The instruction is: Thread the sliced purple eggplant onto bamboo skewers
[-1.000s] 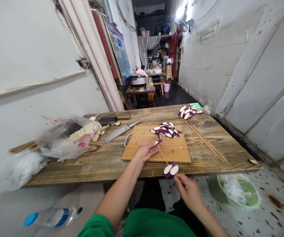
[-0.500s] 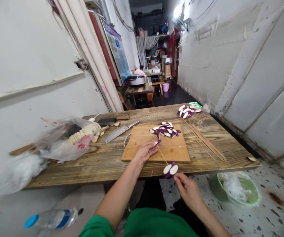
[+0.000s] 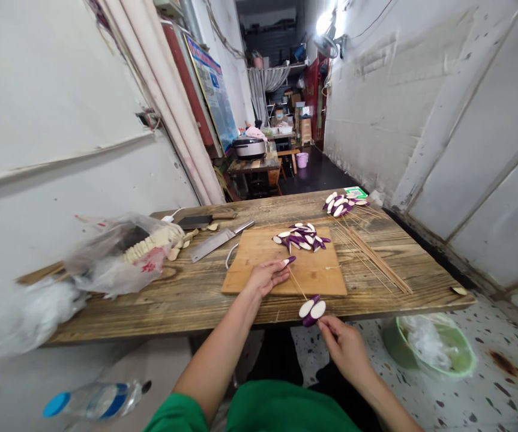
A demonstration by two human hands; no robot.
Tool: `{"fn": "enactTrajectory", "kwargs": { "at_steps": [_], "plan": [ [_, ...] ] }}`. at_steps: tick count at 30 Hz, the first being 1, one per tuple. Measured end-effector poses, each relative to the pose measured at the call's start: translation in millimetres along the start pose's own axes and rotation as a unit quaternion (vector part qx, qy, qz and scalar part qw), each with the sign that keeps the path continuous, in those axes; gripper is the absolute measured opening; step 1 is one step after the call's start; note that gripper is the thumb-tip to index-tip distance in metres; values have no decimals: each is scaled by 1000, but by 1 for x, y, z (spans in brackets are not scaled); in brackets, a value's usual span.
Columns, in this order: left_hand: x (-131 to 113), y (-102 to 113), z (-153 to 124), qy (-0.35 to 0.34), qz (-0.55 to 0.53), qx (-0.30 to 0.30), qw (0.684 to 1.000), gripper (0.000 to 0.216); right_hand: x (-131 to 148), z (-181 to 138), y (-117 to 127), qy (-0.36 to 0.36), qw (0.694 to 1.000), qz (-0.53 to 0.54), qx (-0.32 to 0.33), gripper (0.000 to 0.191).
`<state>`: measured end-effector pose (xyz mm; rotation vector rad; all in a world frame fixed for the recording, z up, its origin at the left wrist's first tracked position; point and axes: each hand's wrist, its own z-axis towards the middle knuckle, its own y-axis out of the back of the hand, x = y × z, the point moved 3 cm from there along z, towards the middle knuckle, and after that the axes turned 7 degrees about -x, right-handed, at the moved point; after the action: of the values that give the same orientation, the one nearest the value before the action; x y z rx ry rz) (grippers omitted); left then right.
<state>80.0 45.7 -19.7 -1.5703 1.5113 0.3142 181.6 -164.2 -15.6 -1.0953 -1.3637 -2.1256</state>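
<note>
Pinched in my left hand (image 3: 265, 277) is an eggplant slice (image 3: 290, 261) with purple skin, held above the cutting board (image 3: 252, 255). My right hand (image 3: 343, 342) is closed on the near end of a thin wooden skewer (image 3: 298, 282), just past the table's front edge. Threaded on that skewer, close to my right fingers, are eggplant pieces (image 3: 317, 309) with white cut faces. The skewer's far end reaches up to the slice in my left hand; whether it pierces the slice I cannot tell. A pile of cut eggplant (image 3: 304, 237) lies on the board's far half.
Left of the board lie a cleaver (image 3: 216, 243), a dark-bladed knife (image 3: 195, 221) and a plastic bag (image 3: 119, 258) of pale slices. Bare skewers (image 3: 378, 258) and filled eggplant skewers (image 3: 340, 204) lie to the right. A green bin (image 3: 398, 345) stands on the floor.
Hardly anything differs. Both hands, the slice and the skewer have shifted very slightly to the right.
</note>
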Motion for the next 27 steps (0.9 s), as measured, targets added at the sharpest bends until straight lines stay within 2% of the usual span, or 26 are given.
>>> {"fn": "enactTrajectory", "kwargs": {
  "at_steps": [5, 9, 14, 16, 19, 21, 23, 25, 27],
  "plan": [
    [-1, 1, 0, -4, 7, -2, 1000, 8, 4, 0, 3, 8, 1000, -3, 1, 25],
    [-13, 5, 2, -37, 104, 56, 992, 19, 5, -2, 8, 20, 1000, -14, 14, 27],
    [-42, 9, 3, -112, 312, 175, 927, 26, 6, 0, 19, 31, 998, -45, 44, 28],
    [-51, 10, 2, -108, 349, 209, 907, 27, 9, 2, 24, 33, 996, -35, 72, 28],
    [-54, 13, -1, -62, 366, 253, 894, 40, 11, 5, 34, 35, 993, -15, 115, 28],
    [-52, 15, -2, -28, 326, 276, 904, 51, 8, 6, 43, 25, 991, -3, 132, 28],
    [-48, 16, -1, -11, 251, 277, 927, 50, 2, 5, 51, 7, 991, 4, 130, 29],
    [-42, 15, 2, -5, 169, 246, 954, 40, -3, 2, 55, -10, 994, 6, 113, 30],
    [-35, 15, 7, -6, 99, 185, 978, 28, -4, -1, 54, -15, 995, 7, 98, 30]
  ]
}}
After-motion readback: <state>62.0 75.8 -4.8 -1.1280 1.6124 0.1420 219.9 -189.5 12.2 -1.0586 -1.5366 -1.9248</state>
